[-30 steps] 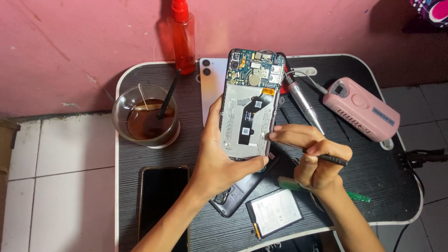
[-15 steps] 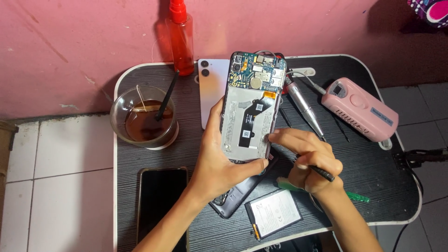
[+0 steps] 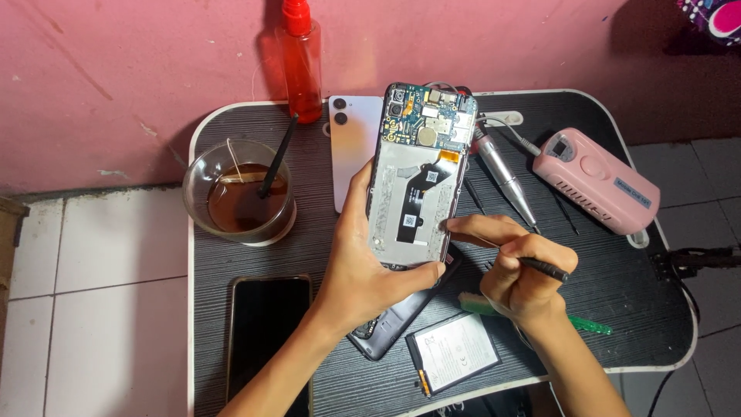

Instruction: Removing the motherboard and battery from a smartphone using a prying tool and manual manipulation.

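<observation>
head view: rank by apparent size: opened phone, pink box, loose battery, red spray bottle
1. opened phone, though the left hand holds it up nearer the camera, so it is inflated
2. pink box
3. loose battery and red spray bottle: too alike to rank

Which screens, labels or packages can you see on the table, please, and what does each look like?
Dark phone screen: front left of the table, black rectangle, unlit.
Battery label: front centre, pale grey rectangle on a loose battery.
Pink box's label: right side, small pale patch.
Opened phone: in left hand, two small white stickers.
</observation>
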